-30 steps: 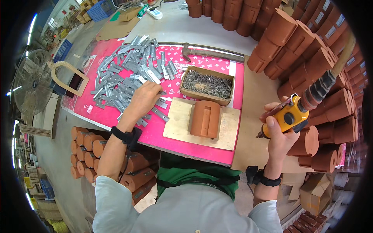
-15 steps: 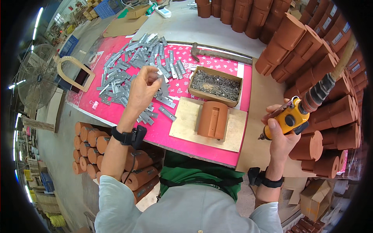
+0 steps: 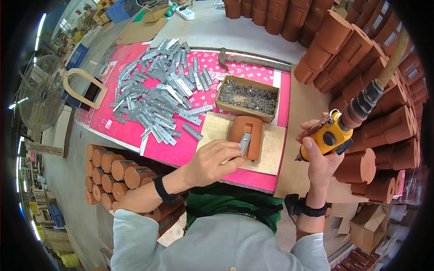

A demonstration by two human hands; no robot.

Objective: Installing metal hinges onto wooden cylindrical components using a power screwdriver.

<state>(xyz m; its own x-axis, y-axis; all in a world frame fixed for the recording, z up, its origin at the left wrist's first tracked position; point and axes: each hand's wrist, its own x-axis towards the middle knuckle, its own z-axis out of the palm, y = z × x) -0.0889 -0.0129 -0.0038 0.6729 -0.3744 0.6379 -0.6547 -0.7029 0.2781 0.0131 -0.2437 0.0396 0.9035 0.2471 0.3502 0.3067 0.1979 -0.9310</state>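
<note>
With fingertips pinched, my left hand [image 3: 216,161] holds a small grey metal plate [image 3: 245,142] at the groove of a reddish-brown cylinder [image 3: 253,128]. The cylinder lies on a pale wooden board [image 3: 274,156] on the pink-covered table. Whether the plate is fully seated in the groove I cannot tell. To the right, my right hand [image 3: 322,160] is wrapped round a yellow and black power driver [image 3: 331,137], raised over a cardboard sheet with its tip toward the cylinder. A heap of metal plates [image 3: 158,97] is spread beyond my left hand.
An open carton of screws [image 3: 247,98] stands just behind the board, and a hammer [image 3: 248,60] lies beyond it. Stacked brown cylinders [image 3: 323,49] crowd the right side. More cylinders [image 3: 124,171] are piled below the table's left edge. A fan [image 3: 43,92] stands far left.
My left hand has moved from the plate heap rightward and nearer to me, bringing a metal plate to the cylinder's groove. The right hand still holds the driver in nearly the same place.
</note>
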